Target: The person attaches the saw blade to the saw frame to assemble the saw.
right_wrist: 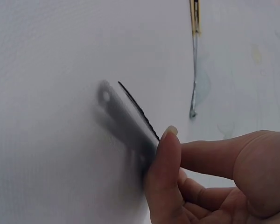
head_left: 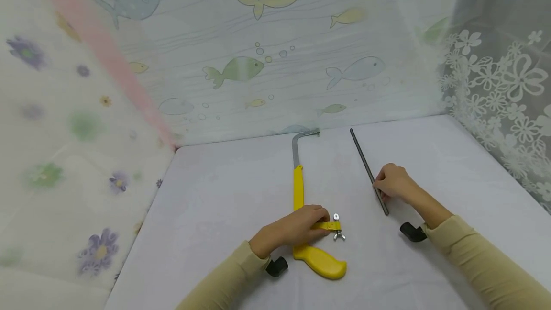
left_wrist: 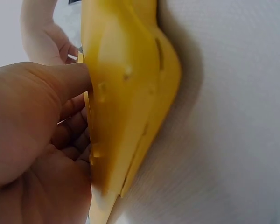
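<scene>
A hacksaw frame (head_left: 298, 185) lies on the white cloth, its yellow handle (head_left: 323, 263) toward me and its bent grey metal end pointing away. My left hand (head_left: 297, 226) holds the frame just above the handle, thumb and fingers about the yellow part (left_wrist: 126, 93) in the left wrist view. A wing nut (head_left: 339, 236) sits at the near blade mount, right of the left fingers. To the right, my right hand (head_left: 393, 182) pinches a thin grey hacksaw blade (head_left: 361, 154) near its closer end. In the right wrist view the blade (right_wrist: 126, 123) shows an end hole and a wavy toothed edge.
A white cloth (head_left: 215, 190) covers the table. Behind it hangs a curtain with fish prints (head_left: 275, 71). A flowered curtain (head_left: 86, 166) borders the left side, and a lace-patterned one (head_left: 495, 75) the right.
</scene>
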